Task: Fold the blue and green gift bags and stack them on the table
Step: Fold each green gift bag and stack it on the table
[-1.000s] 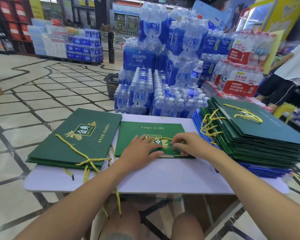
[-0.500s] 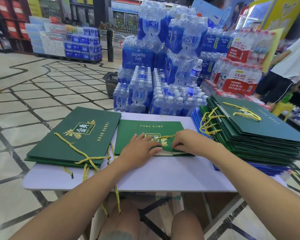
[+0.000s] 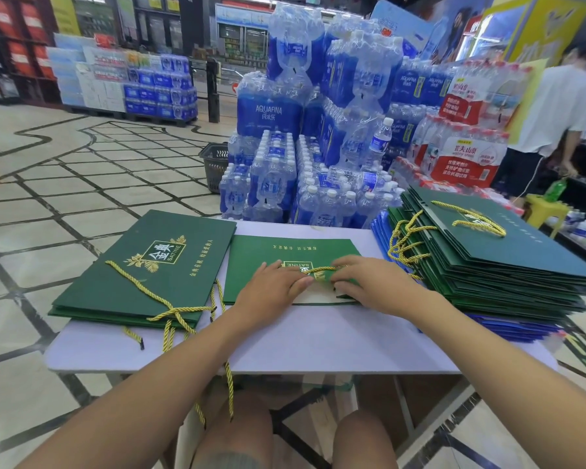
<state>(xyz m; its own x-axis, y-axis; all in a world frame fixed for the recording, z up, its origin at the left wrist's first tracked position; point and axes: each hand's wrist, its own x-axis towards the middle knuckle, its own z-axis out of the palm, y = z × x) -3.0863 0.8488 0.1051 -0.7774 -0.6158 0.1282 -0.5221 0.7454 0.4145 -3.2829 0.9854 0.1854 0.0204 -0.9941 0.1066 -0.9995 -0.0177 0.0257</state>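
Note:
A flat green gift bag (image 3: 285, 255) with a gold rope handle lies in the middle of the white table (image 3: 312, 343). My left hand (image 3: 271, 286) presses flat on its near left part. My right hand (image 3: 369, 282) rests on its near right part, fingers curled at the gold handle cord (image 3: 318, 269). A small stack of folded dark green bags (image 3: 142, 275) lies at the table's left. A tall stack of green bags (image 3: 487, 258) sits at the right on top of blue bags (image 3: 508, 328).
Shrink-wrapped packs of water bottles (image 3: 318, 137) are piled on the floor behind the table. A person in a white shirt (image 3: 552, 106) stands at the far right near a yellow stool (image 3: 542, 211). A dark shopping basket (image 3: 215, 164) sits on the tiled floor.
Both hands have stayed on the middle bag. The right fingers have drawn a little closer to the left hand along the gold cord.

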